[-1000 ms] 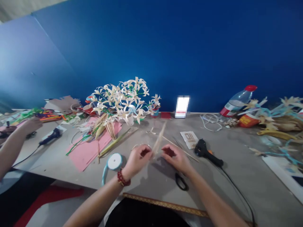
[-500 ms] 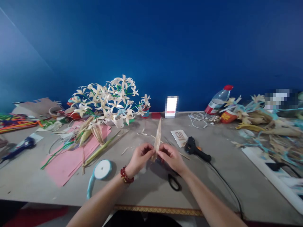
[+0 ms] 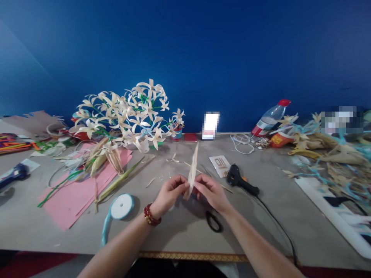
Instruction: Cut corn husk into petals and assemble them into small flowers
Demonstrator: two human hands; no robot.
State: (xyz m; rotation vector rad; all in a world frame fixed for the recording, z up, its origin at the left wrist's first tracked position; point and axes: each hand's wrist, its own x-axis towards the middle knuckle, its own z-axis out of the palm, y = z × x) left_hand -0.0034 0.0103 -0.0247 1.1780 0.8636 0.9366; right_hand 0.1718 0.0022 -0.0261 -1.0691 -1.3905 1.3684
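A pale dried corn husk strip (image 3: pixel 193 166) stands nearly upright between my hands, its narrow tip pointing away. My left hand (image 3: pixel 171 194), with a dark red bead bracelet (image 3: pixel 150 214) at the wrist, pinches the strip's lower part between thumb and fingers. From the other side my right hand (image 3: pixel 211 191) pinches the same strip close by. Under my right wrist lies a pair of scissors, of which a black handle loop (image 3: pixel 213 221) shows. A black glue gun (image 3: pixel 240 180) rests to the right of my right hand.
Left lie a roll of light blue tape (image 3: pixel 122 206), pink paper (image 3: pixel 62 204) and corn husks (image 3: pixel 116 158). Husk flowers (image 3: pixel 136 116) stand behind. A lit phone (image 3: pixel 210 125) leans at the wall. Right are a tilted bottle (image 3: pixel 269 117), a white board (image 3: pixel 327 216) and the glue gun's cord (image 3: pixel 276 224).
The camera view has shifted slightly, so the objects on the left sit further left. Both hands keep their pinch on the husk strip, which has barely moved.
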